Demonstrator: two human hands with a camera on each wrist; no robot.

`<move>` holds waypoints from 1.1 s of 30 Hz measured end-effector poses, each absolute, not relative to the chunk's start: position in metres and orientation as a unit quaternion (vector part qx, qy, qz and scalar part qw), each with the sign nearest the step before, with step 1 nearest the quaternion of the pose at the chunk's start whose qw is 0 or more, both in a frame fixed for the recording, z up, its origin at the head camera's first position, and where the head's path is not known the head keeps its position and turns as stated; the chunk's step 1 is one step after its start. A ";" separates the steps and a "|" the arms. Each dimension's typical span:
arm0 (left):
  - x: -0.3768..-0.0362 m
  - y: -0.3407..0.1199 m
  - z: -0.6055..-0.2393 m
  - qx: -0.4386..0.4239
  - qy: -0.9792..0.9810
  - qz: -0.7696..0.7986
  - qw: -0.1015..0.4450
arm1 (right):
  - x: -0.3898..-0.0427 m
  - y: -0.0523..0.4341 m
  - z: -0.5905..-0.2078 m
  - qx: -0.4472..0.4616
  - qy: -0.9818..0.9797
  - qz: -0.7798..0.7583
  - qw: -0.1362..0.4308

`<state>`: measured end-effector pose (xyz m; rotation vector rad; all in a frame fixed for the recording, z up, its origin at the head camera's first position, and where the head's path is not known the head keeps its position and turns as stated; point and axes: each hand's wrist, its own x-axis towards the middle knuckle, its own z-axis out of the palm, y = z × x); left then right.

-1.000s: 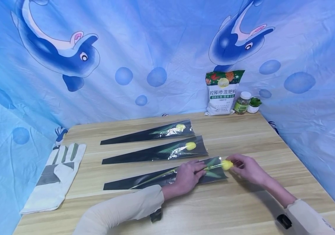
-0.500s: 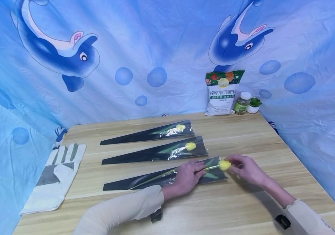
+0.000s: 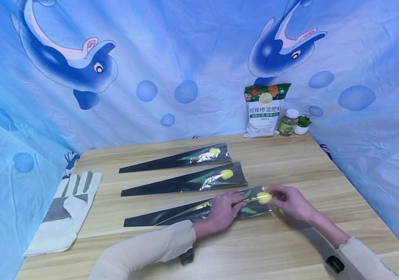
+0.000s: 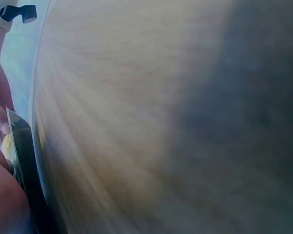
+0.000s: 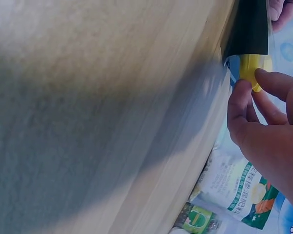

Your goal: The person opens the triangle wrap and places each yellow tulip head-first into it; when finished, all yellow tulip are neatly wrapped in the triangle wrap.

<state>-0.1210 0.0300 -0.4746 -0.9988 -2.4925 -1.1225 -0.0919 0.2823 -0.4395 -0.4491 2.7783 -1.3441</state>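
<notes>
In the head view my left hand (image 3: pixel 223 210) lies over the nearest flower sleeve (image 3: pixel 157 216), its fingers pressing on the film. This sleeve has a black back and clear front, and tapers to the left. Inside it a yellow artificial tulip (image 3: pixel 264 198) lies lengthwise, its head at the wide right opening and its stem running under my left hand. My right hand (image 3: pixel 292 201) pinches the tip of the tulip head, thumb and fingertips right at the sleeve's mouth. The right wrist view shows the yellow head (image 5: pixel 250 68) between thumb and fingers, partly under the black film.
Two more sleeves, each with a yellow tulip (image 3: pixel 226 174), lie behind in a row. A white and grey work glove (image 3: pixel 66 214) lies at left. A fertilizer bag (image 3: pixel 266 112), a jar (image 3: pixel 288 123) and a small potted plant (image 3: pixel 302 124) stand at the back right.
The tulip head has slid left, from sticking out past the sleeve's mouth to lying within it. My right hand has followed it slightly left. My left hand has stayed in place.
</notes>
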 end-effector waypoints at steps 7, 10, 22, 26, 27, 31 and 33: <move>-0.121 0.030 -0.476 -0.345 -0.848 -0.383 0.118 | -0.093 0.280 -0.442 -0.127 0.881 -0.454 0.037; -0.122 0.030 -0.477 -0.348 -0.847 -0.383 0.121 | -0.093 0.280 -0.442 -0.115 0.862 -0.490 0.060; -0.122 0.030 -0.477 -0.357 -0.847 -0.377 0.114 | -0.094 0.272 -0.442 -0.085 0.796 -0.584 0.138; -0.122 0.030 -0.477 -0.357 -0.850 -0.370 0.116 | -0.095 0.269 -0.441 -0.090 0.779 -0.603 0.149; -0.122 0.030 -0.477 -0.358 -0.850 -0.368 0.118 | -0.095 0.268 -0.441 -0.091 0.776 -0.606 0.150; -0.122 0.030 -0.477 -0.361 -0.850 -0.363 0.125 | -0.096 0.266 -0.441 -0.096 0.771 -0.611 0.154; -0.121 0.031 -0.476 -0.362 -0.849 -0.363 0.127 | -0.097 0.266 -0.442 -0.096 0.767 -0.615 0.156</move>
